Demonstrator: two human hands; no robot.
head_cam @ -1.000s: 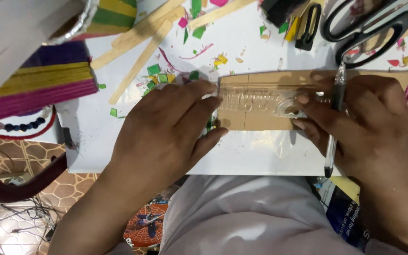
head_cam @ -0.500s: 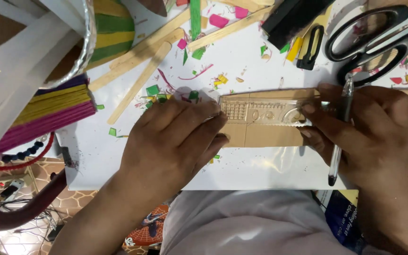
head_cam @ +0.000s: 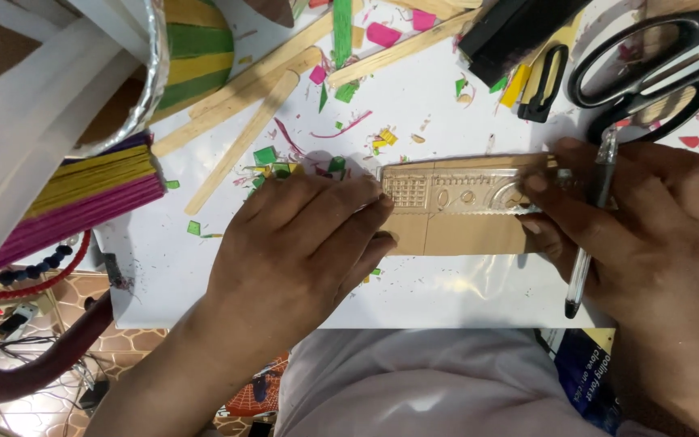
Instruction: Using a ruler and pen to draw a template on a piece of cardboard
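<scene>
A white work surface [head_cam: 446,291] fills most of the view, lit evenly from above. Below its left edge shows a floor of brown patterned tiles [head_cam: 123,340] (thin cables trail across them). A pale translucent plastic frame [head_cam: 34,121] crosses the upper left corner.

Our left hand [head_cam: 301,243] presses flat on a brown cardboard strip [head_cam: 463,218] on white paper [head_cam: 446,97]; our right hand [head_cam: 649,218] steadies its other end, holding a pen [head_cam: 588,235].
</scene>
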